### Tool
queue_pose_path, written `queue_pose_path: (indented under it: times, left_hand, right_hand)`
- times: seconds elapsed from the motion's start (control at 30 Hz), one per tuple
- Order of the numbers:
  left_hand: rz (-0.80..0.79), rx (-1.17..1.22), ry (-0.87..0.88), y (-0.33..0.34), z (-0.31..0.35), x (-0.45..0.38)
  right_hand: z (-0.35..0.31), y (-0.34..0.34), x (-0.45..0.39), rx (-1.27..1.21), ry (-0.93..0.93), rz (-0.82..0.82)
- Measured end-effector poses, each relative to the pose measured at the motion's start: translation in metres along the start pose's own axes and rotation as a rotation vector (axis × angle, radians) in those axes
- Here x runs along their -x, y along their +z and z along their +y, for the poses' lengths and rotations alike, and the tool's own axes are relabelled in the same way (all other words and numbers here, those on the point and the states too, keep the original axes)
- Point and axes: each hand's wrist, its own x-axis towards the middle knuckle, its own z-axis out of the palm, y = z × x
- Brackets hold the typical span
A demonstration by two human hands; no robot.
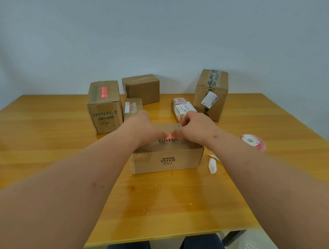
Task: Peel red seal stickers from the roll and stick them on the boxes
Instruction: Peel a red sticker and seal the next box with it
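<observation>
A brown cardboard box (167,161) printed "INS BAHA" stands in the middle of the table, close to me. Both hands hover over its top. A small red seal sticker (170,136) shows between them, just above the box's top print. My left hand (143,126) pinches the sticker's left end with its thumb side. My right hand (197,127), fingers curled, pinches the right end. Most of the sticker is hidden by the hands and blurred. The red sticker roll (253,142) lies on the table to the right of the box.
Several more cardboard boxes stand behind: a HYNAUT box (105,107) bearing a red sticker, a plain box (141,89), a small box (133,107), a labelled box (184,109) and a tall taped box (211,94). White backing scraps (212,165) lie beside the near box.
</observation>
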Motion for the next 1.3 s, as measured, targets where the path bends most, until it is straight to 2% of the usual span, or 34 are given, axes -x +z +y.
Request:
queue_pose_path:
  times: [0.1, 0.3, 0.47, 0.63, 0.73, 0.8, 0.87, 0.93, 1.0, 1.1, 1.2, 1.3]
  left_hand:
    - [0.007, -0.098, -0.031, 0.004, 0.004, 0.001]
    - [0.016, 0.088, -0.006, -0.004, -0.001, -0.003]
    - [0.054, 0.021, 0.009, -0.001, -0.003, -0.008]
    - [0.096, 0.165, 0.03, -0.004, -0.015, -0.01]
    - [0.037, 0.244, 0.072, -0.008, -0.015, -0.004]
    - [-0.051, 0.259, 0.092, -0.013, -0.015, -0.001]
    - [-0.168, 0.045, 0.12, -0.016, -0.015, 0.002]
    - [-0.243, -0.236, 0.182, -0.015, -0.017, 0.005]
    - [-0.244, -0.287, 0.219, -0.013, -0.02, 0.008]
    - [-0.222, -0.308, 0.274, -0.01, -0.027, 0.012]
    - [-0.22, -0.393, 0.34, -0.008, -0.029, 0.02]
    - [-0.153, -0.408, 0.363, -0.003, -0.031, 0.027]
  right_hand:
    - [-0.005, 0.006, -0.001, 0.082, 0.001, 0.027]
    - [0.002, 0.0, -0.004, -0.046, 0.028, 0.013]
    - [-0.005, 0.005, -0.013, 0.106, 0.061, 0.037]
    - [0.008, -0.001, -0.012, -0.034, 0.091, 0.055]
    - [0.014, -0.001, -0.01, -0.116, 0.069, -0.025]
    - [0.014, -0.006, -0.006, -0.089, 0.048, -0.193]
    - [0.013, -0.013, -0.001, 0.011, 0.0, -0.391]
    - [0.014, -0.014, 0.002, 0.203, -0.06, -0.474]
    - [0.017, -0.011, 0.003, 0.315, -0.108, -0.414]
    - [0.023, -0.007, 0.004, 0.189, -0.118, -0.346]
    - [0.025, -0.007, 0.008, 0.192, -0.127, -0.346]
    - [0.023, -0.008, 0.014, 0.167, -0.135, -0.332]
